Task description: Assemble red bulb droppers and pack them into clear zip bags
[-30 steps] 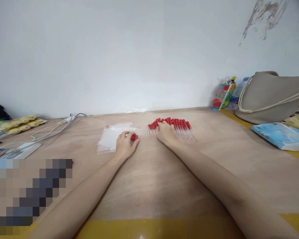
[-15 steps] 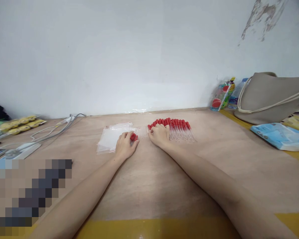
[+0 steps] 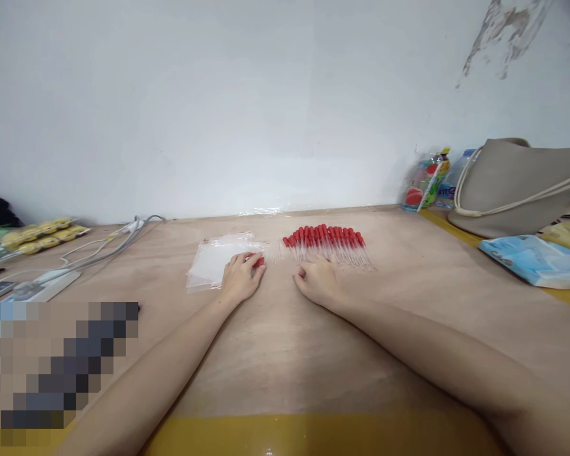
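Observation:
A row of several glass droppers with red rubber bulbs point(image 3: 327, 244) lies on the brown table point(image 3: 285, 354) near the wall. My right hand point(image 3: 317, 280) rests just in front of that row, fingers curled toward the tips; whether it holds anything is hidden. My left hand point(image 3: 240, 277) lies on a stack of clear plastic bags point(image 3: 213, 263), closed round a few red-bulbed droppers point(image 3: 258, 261) at the stack's right edge.
Grey cables and a power strip point(image 3: 52, 278) run along the left side, with yellow packets point(image 3: 42, 231) behind. At the right stand a beige bag point(image 3: 522, 183), drink bottles point(image 3: 427, 177) and a blue tissue pack point(image 3: 536, 258). A blurred patch covers the lower left.
My right hand has drawn back from on top of the dropper row to the table just in front of it. My left hand has stayed on the bags.

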The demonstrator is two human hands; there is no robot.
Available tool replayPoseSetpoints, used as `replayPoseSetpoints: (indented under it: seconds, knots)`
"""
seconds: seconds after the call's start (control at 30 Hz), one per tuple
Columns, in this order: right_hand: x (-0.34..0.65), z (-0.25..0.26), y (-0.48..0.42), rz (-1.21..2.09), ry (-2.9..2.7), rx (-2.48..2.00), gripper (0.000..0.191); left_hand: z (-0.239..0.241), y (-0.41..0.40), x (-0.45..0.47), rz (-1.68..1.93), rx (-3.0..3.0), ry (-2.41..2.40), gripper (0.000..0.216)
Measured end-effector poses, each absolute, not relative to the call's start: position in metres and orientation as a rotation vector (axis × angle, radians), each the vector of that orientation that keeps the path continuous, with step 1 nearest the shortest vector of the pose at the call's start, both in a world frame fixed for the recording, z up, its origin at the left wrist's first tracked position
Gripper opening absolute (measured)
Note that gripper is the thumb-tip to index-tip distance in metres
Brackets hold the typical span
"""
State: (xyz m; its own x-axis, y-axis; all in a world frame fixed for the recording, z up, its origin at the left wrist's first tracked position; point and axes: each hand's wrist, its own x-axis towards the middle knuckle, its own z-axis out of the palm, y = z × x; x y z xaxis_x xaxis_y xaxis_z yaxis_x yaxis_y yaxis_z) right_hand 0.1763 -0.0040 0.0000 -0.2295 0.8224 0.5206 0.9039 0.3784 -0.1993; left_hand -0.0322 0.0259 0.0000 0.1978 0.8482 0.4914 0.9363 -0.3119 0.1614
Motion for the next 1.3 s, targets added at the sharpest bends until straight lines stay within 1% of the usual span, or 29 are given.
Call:
replayPoseSetpoints:
  seconds: [0.07,0.17,0.33,0.5,0.7,0.8,0.9,1.0,1.07,1.2,1.3]
  knots:
    - [0.195,-0.003,-0.019,-0.2,-2.113,-1.384,0.02,0.001,0.025,-0.031,-0.743,-2.273,-1.737,0.031]
    - [0.219,-0.007,-0.032,-0.205,-2.146,-1.219,0.014,0.003,0.022,-0.028,-0.744,-2.222,-1.721,0.029]
    - [0.228,-0.008,-0.03,-0.093,-2.211,-1.023,0.019,0.007,0.019,-0.026,-0.802,-2.17,-1.684,0.028]
    - [0.219,-0.007,-0.025,-0.011,-2.256,-0.954,0.014,0.011,0.025,-0.025,-0.781,-2.132,-1.683,0.029]
    - [0.22,-0.008,-0.025,0.053,-2.231,-0.909,0.012,0.012,0.033,-0.023,-0.662,-2.208,-1.736,0.028]
    - [0.22,-0.005,-0.027,0.064,-2.214,-0.907,0.011,0.011,0.035,-0.025,-0.746,-2.178,-1.727,0.025]
    - [0.221,-0.002,-0.03,0.091,-2.173,-0.946,0.008,0.012,0.033,-0.026,-0.965,-2.163,-1.666,0.02]
    - [0.225,-0.002,-0.031,0.134,-2.104,-1.014,0.007,0.01,0.02,-0.02,-1.192,-2.29,-1.522,0.016]
    - [0.228,-0.003,-0.03,0.142,-2.067,-1.044,0.008,0.008,0.006,-0.011,-1.263,-2.445,-1.416,0.014]
    - [0.231,-0.005,-0.028,0.084,-2.054,-0.995,0.019,0.004,-0.021,0.012,-1.222,-2.698,-1.304,0.03]
    - [0.231,-0.004,-0.028,0.048,-2.103,-0.963,0.021,0.005,-0.028,0.022,-1.162,-2.775,-1.291,0.024]
